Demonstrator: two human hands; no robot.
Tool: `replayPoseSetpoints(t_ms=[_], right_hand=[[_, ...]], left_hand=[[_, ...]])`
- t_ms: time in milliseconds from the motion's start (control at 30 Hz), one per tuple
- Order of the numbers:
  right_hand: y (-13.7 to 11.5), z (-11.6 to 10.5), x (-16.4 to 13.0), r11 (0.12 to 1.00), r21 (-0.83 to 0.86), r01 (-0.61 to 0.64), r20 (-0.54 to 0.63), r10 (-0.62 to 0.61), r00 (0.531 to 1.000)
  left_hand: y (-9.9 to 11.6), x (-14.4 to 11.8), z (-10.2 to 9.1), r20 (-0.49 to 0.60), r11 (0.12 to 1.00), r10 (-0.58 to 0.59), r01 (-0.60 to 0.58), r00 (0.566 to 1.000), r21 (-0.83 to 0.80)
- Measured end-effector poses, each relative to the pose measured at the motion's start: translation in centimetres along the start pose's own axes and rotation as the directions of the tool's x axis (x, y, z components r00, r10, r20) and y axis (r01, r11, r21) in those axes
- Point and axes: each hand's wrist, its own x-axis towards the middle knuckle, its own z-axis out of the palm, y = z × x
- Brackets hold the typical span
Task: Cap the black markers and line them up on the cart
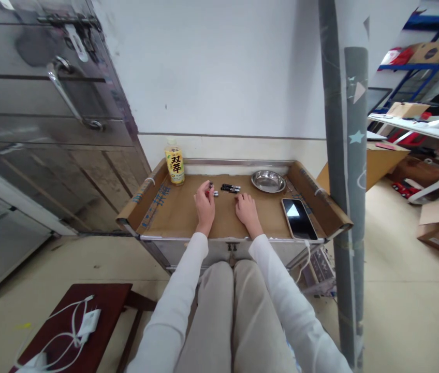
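Seated person, both arms in white long sleeves extended forward over the knees onto a cardboard-lined metal surface [180,215] with raised cardboard sides.

Left hand [205,204]: back of hand up, wrist resting on the cardboard, fingers curled together around a small dark cylindrical battery with a red band [210,189]. The battery tips show just past the fingertips; whether one or two are in the grip cannot be told at this size.

Right hand [246,209]: palm down, flat on the surface, fingers loosely together and slightly bent, holding nothing. Fingertips point toward a short row of loose black cylindrical batteries [230,188] lying on their sides just beyond them, near but not touching.

The two hands lie side by side, apart, near the middle of the surface.

Surroundings: yellow-labelled plastic drink bottle [175,163] upright in the far left corner; shallow round stainless steel dish [268,181] at the far right, just beside the loose batteries; black smartphone in a pale case [299,218] lying flat, screen up, to the right of the right hand.
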Motion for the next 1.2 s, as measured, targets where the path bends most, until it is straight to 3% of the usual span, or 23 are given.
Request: replayPoseSetpoints(t_ms=[200, 300, 400, 500, 667, 800, 1033, 1200], right_hand=[[0.0, 0.0, -0.1, 0.999, 0.043, -0.005, -0.051, 0.008, 0.999], [0.0, 0.1, -0.2, 0.997, 0.071, 0.008, -0.106, 0.0, 0.994], [0.1, 0.2, -0.2, 0.998, 0.062, 0.009, -0.121, -0.002, 0.993], [0.1, 0.4, -0.2, 0.999, 0.049, 0.004, -0.114, 0.002, 0.993], [0.0, 0.5, 0.0, 1.0, 0.024, -0.01, -0.071, 0.011, 0.997], [0.0, 0.4, 0.1, 1.0, -0.016, -0.018, -0.044, 0.017, 0.999], [0.0, 0.1, -0.1, 1.0, -0.025, 0.007, -0.011, -0.008, 1.0], [-0.2, 0.0, -0.2, 0.999, -0.048, 0.008, 0.004, -0.008, 1.0]], left_hand=[[-0.7, 0.5, 0.0, -0.033, 0.976, -0.127, 0.119, 0.991, -0.185], [-0.8, 0.6, -0.2, -0.05, 0.989, -0.112, 0.106, 0.992, -0.1], [-0.6, 0.4, -0.4, 0.09, 0.994, -0.035, 0.026, 0.995, 0.103], [-0.1, 0.1, -0.4, 0.263, 0.952, -0.021, -0.062, 0.964, 0.3], [0.0, -0.5, -0.1, 0.336, 0.878, -0.098, -0.077, 0.937, 0.472], [-0.4, -0.7, 0.1, 0.333, 0.854, -0.159, -0.04, 0.929, 0.519], [-0.6, -0.8, 0.3, 0.345, 0.89, -0.174, -0.003, 0.922, 0.456], [-0.6, -0.8, 0.4, 0.388, 0.905, -0.127, -0.054, 0.913, 0.422]])
